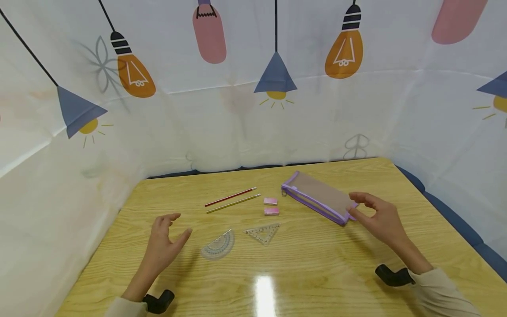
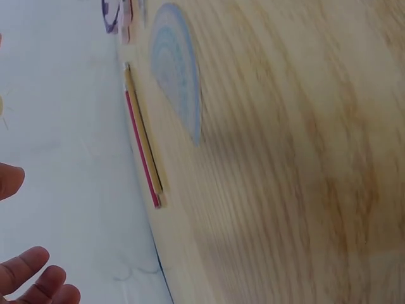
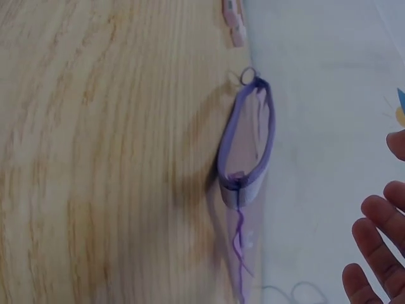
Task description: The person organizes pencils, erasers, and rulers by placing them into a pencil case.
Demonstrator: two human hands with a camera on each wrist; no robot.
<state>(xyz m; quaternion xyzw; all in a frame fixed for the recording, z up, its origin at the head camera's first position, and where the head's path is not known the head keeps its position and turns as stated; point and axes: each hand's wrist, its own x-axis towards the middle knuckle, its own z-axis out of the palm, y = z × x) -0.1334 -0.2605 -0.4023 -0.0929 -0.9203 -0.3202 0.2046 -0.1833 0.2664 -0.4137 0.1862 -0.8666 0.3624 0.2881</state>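
Observation:
My left hand [image 1: 160,246] hovers over the table at left, fingers loosely bent and thumb apart, holding nothing. Closest to it lies a clear protractor [image 1: 219,246], with a clear triangular set square [image 1: 261,229] to the right. At right, my right hand [image 1: 382,220] is held above the table with thumb and fingers spread. Its fingertips overlap the end of a purple-edged pencil case [image 1: 317,193] in the head view. The right wrist view shows the case's unzipped mouth [image 3: 271,126] and the fingers apart from it.
A red pencil [image 1: 231,197] and a yellow pencil [image 1: 233,203] lie side by side behind the protractor. Two pink erasers, one upper [image 1: 271,201] and one lower [image 1: 271,211], sit left of the case. A printed white curtain [image 1: 237,123] hangs behind the wooden table [image 1: 317,273].

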